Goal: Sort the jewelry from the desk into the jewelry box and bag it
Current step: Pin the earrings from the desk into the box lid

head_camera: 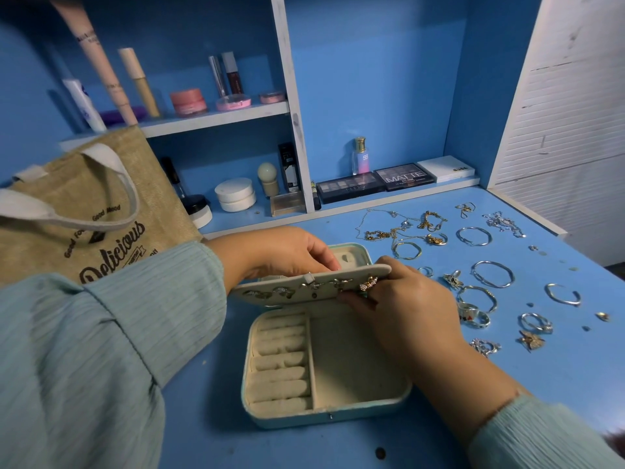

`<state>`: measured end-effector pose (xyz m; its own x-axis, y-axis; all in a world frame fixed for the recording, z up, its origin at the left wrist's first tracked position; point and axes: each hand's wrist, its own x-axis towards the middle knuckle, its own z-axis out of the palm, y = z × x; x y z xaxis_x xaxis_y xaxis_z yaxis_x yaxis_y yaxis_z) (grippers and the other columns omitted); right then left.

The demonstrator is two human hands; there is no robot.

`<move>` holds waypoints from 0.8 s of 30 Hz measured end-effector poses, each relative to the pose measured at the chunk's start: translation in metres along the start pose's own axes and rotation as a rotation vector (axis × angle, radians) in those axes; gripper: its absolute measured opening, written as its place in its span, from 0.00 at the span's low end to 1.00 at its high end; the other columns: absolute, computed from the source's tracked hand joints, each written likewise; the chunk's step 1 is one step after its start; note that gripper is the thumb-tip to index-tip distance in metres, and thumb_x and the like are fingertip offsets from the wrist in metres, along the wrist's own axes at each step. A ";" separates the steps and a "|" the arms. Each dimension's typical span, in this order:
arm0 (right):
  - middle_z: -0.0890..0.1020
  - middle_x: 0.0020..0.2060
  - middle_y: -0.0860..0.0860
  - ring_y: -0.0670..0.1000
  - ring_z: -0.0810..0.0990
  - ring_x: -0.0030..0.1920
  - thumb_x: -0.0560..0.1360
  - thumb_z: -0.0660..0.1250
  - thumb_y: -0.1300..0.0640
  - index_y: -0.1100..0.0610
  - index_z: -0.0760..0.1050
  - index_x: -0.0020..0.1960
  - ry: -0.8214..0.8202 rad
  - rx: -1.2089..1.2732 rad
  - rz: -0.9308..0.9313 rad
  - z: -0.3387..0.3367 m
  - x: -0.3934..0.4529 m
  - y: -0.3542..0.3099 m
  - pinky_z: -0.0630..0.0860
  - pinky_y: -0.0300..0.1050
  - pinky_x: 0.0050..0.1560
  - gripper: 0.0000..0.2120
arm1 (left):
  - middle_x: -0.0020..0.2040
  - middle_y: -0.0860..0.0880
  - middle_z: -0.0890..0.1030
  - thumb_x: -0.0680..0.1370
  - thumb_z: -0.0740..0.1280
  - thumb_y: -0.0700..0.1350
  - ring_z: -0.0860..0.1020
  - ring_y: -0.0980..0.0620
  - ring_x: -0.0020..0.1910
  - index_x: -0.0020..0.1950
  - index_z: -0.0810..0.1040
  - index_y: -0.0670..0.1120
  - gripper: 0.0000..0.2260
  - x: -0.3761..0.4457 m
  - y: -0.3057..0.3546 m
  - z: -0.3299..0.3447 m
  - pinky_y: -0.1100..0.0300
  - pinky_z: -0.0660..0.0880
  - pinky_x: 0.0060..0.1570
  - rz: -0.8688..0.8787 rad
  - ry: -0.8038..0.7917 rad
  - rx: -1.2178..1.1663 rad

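With your left hand (284,253) steadying the earring panel (309,287) by its top edge, let your right hand (402,313), pinching its corner, seat each earring (368,282) squarely.

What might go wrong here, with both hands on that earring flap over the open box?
1. The flap is held tilted by the left hand and right hand; earrings pinned to it might snag or drop into the box.
2. The right sleeve lies close to loose rings on the desk and could sweep them off.
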<state>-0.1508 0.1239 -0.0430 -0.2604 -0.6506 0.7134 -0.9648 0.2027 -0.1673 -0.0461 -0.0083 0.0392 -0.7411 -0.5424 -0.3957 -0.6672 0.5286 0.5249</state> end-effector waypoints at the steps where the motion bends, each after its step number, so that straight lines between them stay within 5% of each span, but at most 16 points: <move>1: 0.74 0.28 0.47 0.51 0.73 0.23 0.63 0.67 0.41 0.53 0.78 0.25 -0.002 0.001 0.002 0.000 0.000 0.000 0.46 0.33 0.26 0.17 | 0.37 0.62 0.80 0.73 0.71 0.46 0.77 0.63 0.39 0.39 0.80 0.56 0.05 0.000 0.000 0.000 0.66 0.71 0.45 -0.003 -0.012 -0.005; 4: 0.74 0.28 0.47 0.50 0.74 0.23 0.63 0.66 0.41 0.53 0.79 0.26 -0.012 -0.004 0.007 0.000 0.000 -0.001 0.53 0.34 0.24 0.16 | 0.35 0.62 0.80 0.73 0.70 0.44 0.77 0.62 0.37 0.40 0.80 0.54 0.05 0.001 0.001 0.001 0.66 0.71 0.44 0.002 -0.063 -0.010; 13: 0.74 0.27 0.47 0.50 0.74 0.24 0.62 0.66 0.41 0.53 0.79 0.27 -0.019 0.015 0.025 0.000 0.001 -0.001 0.43 0.30 0.30 0.16 | 0.38 0.61 0.81 0.74 0.70 0.43 0.77 0.67 0.34 0.43 0.80 0.54 0.05 0.003 0.005 0.002 0.74 0.71 0.37 0.044 -0.032 -0.036; 18: 0.74 0.27 0.46 0.50 0.74 0.23 0.63 0.66 0.41 0.52 0.78 0.26 -0.004 0.006 0.027 0.001 0.000 -0.001 0.54 0.34 0.24 0.16 | 0.38 0.62 0.80 0.74 0.69 0.43 0.76 0.69 0.33 0.42 0.79 0.55 0.06 0.004 0.005 0.003 0.75 0.70 0.37 0.036 -0.038 -0.018; 24: 0.75 0.27 0.47 0.51 0.74 0.23 0.63 0.66 0.41 0.53 0.78 0.26 0.016 0.017 0.010 0.001 0.001 -0.001 0.55 0.34 0.24 0.16 | 0.36 0.62 0.81 0.74 0.70 0.42 0.77 0.66 0.34 0.41 0.80 0.55 0.07 0.005 0.002 0.002 0.70 0.72 0.42 0.019 -0.059 -0.021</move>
<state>-0.1501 0.1222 -0.0432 -0.2696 -0.6365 0.7226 -0.9627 0.1964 -0.1861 -0.0509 -0.0088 0.0372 -0.7570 -0.4925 -0.4295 -0.6519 0.5243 0.5478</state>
